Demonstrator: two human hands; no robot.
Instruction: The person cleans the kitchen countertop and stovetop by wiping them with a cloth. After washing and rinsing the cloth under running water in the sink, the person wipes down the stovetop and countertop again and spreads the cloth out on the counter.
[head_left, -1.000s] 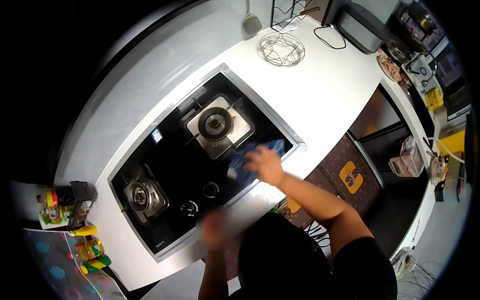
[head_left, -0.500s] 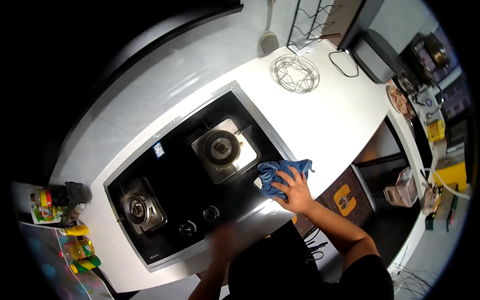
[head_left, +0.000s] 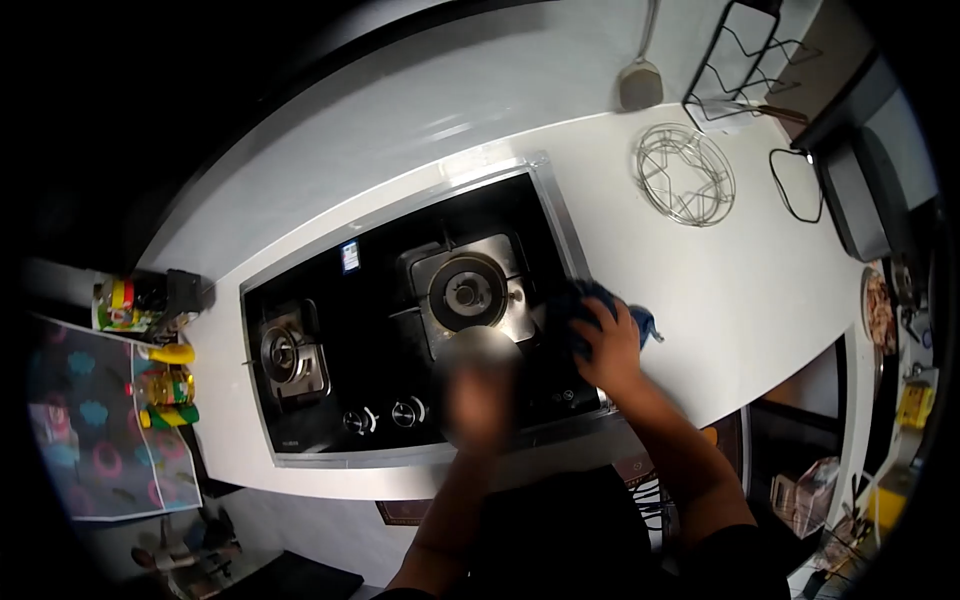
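the blue cloth lies bunched at the right-hand edge of the black hob, partly on the glass and reaching over the metal rim towards the tabletop; your right hand rests on it from above, fingers spread over the folds; your left hand is a blur in front of the larger burner, with a pale rounded blur just beyond the fingers, so you cannot tell whether it is released or grasping anything; the smaller burner sits at the hob's left end, and two knobs lie near the front edge; to your right, a round wire rack rests on the tabletop, near the black wire stand and the spatula against the wall
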